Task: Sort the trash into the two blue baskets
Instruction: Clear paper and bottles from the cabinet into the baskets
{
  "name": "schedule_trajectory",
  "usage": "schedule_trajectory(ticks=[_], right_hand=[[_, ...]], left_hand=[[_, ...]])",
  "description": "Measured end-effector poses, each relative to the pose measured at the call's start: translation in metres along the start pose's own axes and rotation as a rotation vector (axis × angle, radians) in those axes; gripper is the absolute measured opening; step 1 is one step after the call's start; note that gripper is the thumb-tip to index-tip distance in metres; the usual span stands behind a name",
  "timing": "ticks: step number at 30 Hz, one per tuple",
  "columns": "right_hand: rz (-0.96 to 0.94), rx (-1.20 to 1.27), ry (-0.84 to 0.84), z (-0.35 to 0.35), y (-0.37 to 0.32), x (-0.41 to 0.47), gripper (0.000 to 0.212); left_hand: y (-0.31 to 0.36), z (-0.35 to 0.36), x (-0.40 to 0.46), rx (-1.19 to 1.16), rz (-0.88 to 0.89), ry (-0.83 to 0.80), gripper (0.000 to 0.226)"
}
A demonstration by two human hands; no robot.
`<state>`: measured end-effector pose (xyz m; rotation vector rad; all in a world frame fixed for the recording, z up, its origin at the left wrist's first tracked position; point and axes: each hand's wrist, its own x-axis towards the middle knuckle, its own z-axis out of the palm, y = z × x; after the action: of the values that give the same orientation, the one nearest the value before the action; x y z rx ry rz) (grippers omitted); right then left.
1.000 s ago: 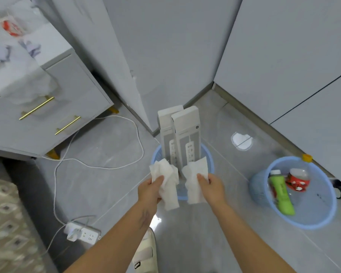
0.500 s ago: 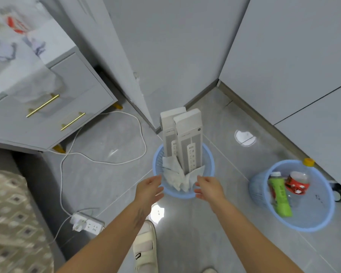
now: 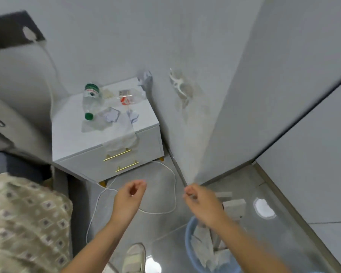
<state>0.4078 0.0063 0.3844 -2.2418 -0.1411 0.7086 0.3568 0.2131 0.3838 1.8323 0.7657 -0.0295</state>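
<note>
Left hand [image 3: 129,200] and right hand [image 3: 202,205] empty, fingers loosely curled, over floor. Blue basket [image 3: 189,235] with tissues [image 3: 202,243] and boxes [image 3: 234,206] directly under right forearm. Bottle [image 3: 91,100], wrappers [image 3: 126,99] on nightstand [image 3: 77,142], well beyond hands.

Both hands hang empty above the floor, the left hand [image 3: 129,201] and right hand [image 3: 203,205] loosely curled. Below the right wrist sits a blue basket [image 3: 188,236] holding tissues [image 3: 202,245] (blurred). A clear bottle [image 3: 91,101] lies on the nightstand [image 3: 71,138].
</note>
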Motion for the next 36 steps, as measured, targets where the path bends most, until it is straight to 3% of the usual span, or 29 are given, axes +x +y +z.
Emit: schedule_trajectory(ticks=[6, 12, 19, 29, 36], right_hand=[[-0.143, -0.106, 0.028, 0.023, -0.093, 0.116, 0.026], [-0.153, -0.232, 0.049, 0.046, -0.159, 0.211, 0.029], [-0.115, -0.39, 0.036, 0.073, -0.196, 0.305, 0.04], [-0.099, -0.481, 0.064, 0.098, -0.221, 0.376, 0.062], [-0.14, -0.509, 0.069, 0.108, -0.22, 0.379, 0.037]], left_hand=[[0.026, -0.072, 0.11, 0.097, 0.069, 0.1, 0.011], [0.032, -0.119, 0.2, 0.282, 0.119, 0.088, 0.011], [0.005, -0.147, 0.268, 0.221, 0.014, 0.065, 0.01], [-0.005, -0.16, 0.321, 0.253, 0.043, 0.061, 0.017], [0.004, -0.158, 0.332, 0.233, 0.048, 0.046, 0.018]])
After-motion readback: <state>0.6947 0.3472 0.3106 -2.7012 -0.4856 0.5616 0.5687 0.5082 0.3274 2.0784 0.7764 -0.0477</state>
